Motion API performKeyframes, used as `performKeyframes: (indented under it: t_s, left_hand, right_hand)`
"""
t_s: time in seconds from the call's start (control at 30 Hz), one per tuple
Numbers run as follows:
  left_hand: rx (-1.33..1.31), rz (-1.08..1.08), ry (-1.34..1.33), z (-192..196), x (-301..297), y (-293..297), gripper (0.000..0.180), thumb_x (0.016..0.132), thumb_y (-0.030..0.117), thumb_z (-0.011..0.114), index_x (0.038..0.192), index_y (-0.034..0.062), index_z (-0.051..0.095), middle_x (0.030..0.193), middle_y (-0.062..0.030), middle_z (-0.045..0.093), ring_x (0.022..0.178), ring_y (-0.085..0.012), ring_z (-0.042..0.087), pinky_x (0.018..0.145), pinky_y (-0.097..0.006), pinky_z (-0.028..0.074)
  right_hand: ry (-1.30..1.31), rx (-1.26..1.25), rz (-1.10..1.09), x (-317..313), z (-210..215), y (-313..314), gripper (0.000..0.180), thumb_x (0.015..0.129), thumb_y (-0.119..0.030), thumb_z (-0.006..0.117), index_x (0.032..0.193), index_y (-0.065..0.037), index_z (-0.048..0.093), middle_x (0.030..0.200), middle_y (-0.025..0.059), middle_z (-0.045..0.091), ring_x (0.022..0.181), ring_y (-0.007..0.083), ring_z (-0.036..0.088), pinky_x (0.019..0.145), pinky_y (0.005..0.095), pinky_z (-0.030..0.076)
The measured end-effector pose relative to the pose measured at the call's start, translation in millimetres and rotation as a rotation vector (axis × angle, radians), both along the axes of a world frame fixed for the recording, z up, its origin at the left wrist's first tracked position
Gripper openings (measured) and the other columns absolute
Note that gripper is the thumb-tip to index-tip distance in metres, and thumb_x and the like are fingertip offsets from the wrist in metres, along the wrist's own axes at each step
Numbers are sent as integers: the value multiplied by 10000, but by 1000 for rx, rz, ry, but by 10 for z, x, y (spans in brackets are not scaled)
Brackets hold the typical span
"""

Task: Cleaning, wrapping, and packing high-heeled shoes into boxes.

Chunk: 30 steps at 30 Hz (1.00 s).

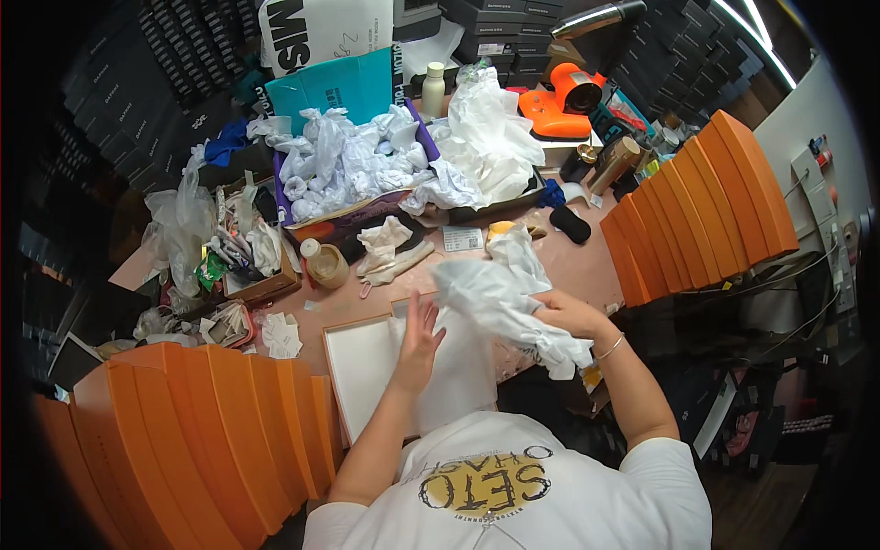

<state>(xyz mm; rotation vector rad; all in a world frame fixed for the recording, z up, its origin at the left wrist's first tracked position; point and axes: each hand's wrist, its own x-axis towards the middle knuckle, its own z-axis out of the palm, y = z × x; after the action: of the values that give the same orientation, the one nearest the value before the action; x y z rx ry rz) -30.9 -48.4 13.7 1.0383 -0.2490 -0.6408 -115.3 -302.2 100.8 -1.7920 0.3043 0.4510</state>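
Note:
My right hand (570, 314) is closed on a bunch of crumpled white tissue paper (495, 298), which hangs over the front of the table; whether anything is wrapped in it is hidden. My left hand (422, 339) is raised with its fingers apart and holds nothing. Beneath that hand lies an open shallow box with a white inside and an orange-brown rim (359, 371). A sheet of thin white paper (458, 371) spreads over the box's right side. Just beyond the held bunch, a yellow-tan item (501, 229) shows partly under more white paper.
Orange boxes stand in rows at left (202, 431) and right (706, 211). Behind, a purple-edged carton (278, 188) holds wadded paper. A squat jar (324, 264), a white label card (463, 238) and a black oval item (570, 225) lie about. An orange device (559, 105) stands at back right.

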Motion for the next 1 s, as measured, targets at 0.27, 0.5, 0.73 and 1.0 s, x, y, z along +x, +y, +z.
performKeyframes:
  t_s: [0.27,0.5,0.73,1.0]
  left_hand:
    - [-177,343,657,-448,407,724,466,902,483,499,1189,121,563,1203,-76,585,1129,-263,543,984,-447,417]
    - [-51,442,736,-502,210,933,631,865,626,434,1266,147,518,1291,-63,527,1232,-287,450,1035,-528,313]
    - [-129,501,810,-747,312,1111,659,887,612,380,1334,132,442,1345,-95,474,1260,-320,414,1062,-548,266]
    - [-1,621,558,-456,263,1067,595,917,550,409,1264,72,485,1264,-96,532,1166,-270,508,989,-401,403]
  right_hand:
    - [-611,-55,-635,166,-187,616,199,887,-126,589,1027,12,617,840,5,596,750,63,526,696,229,444]
    - [-905,-762,134,24,242,1312,306,711,-171,739,943,-27,602,972,96,607,936,262,572,870,347,422]
    - [-304,-318,284,-234,-131,1527,268,886,-202,557,1052,7,583,930,136,637,875,271,613,804,350,457]
    - [-322,28,44,125,-355,1455,457,855,-275,634,1175,37,540,1080,137,627,1002,242,601,859,331,468]
